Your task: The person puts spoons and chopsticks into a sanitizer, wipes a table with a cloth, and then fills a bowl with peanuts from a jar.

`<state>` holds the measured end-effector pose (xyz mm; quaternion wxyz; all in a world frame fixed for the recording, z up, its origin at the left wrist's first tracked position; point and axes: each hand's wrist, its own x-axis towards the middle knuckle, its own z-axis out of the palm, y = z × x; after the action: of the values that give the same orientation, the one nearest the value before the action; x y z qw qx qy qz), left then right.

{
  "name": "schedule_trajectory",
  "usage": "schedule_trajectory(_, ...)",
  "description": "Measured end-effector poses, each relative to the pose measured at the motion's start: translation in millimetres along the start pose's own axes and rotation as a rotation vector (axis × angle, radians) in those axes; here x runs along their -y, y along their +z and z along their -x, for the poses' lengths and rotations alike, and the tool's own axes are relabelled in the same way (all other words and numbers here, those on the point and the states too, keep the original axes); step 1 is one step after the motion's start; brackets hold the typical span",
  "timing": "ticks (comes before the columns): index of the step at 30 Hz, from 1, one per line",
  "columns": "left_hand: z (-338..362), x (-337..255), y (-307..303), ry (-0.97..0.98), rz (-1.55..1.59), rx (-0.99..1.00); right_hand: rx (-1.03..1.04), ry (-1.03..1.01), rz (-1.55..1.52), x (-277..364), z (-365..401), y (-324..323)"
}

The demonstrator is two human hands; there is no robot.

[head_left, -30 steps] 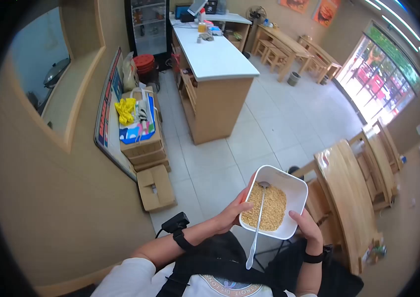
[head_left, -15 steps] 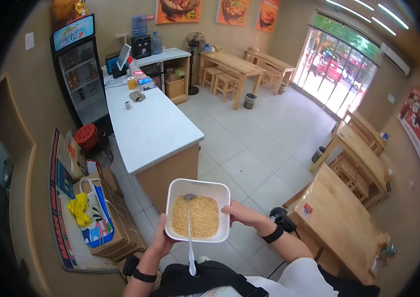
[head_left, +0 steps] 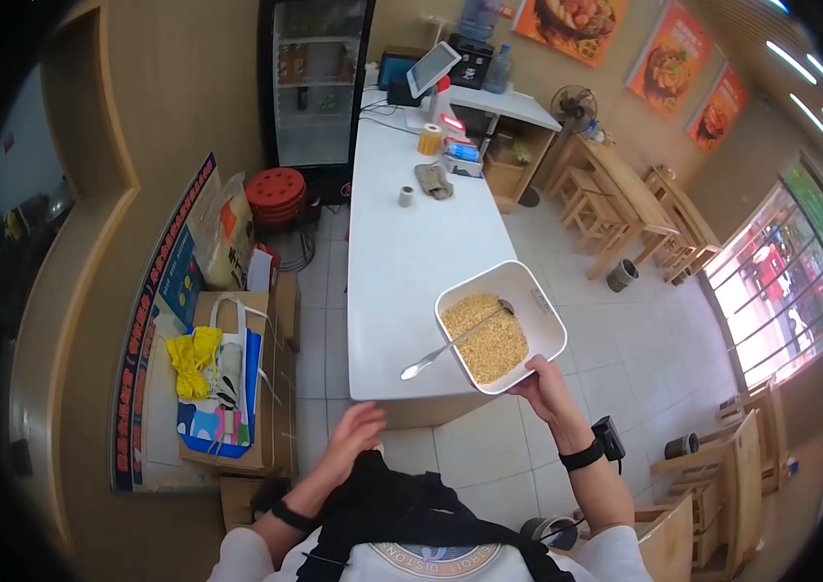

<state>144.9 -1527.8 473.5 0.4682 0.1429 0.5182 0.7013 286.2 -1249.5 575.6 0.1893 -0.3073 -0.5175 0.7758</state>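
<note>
My right hand grips the near right corner of a white square tub, thumb over the rim. The tub tilts a little, in front of the white counter in this view. Golden crushed bits like chopped nuts cover its bottom. A metal spoon leans in the tub, its bowl end against the far right side and its handle sticking out over the left rim. My left hand is apart from the tub, holding nothing, fingers loosely stretched near the counter's front corner.
On the counter stand a small white cup, a crumpled cloth, an orange-and-white roll and a tablet screen. At left are red stacked stools and a box with bags. Wooden tables line the right.
The view has turned left toward the counter. My left hand has let go of the tub and dropped away. The tub, now held by my right hand alone, has swung right and tilted.
</note>
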Motion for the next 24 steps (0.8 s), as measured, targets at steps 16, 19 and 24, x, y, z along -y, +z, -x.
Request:
schedule_trajectory(16,-184,-136,6,0.169,0.185,-0.173,0.780,0.102,0.691,6,-183,23)
schedule_trajectory(19,-165,-177,-7,0.172,0.203,-0.341,0.525,-0.323,0.958,28,-304,7)
schedule_trajectory(24,-133,-239,19,0.191,0.141,-0.514,0.166,-1.037,1.300,13,-568,30)
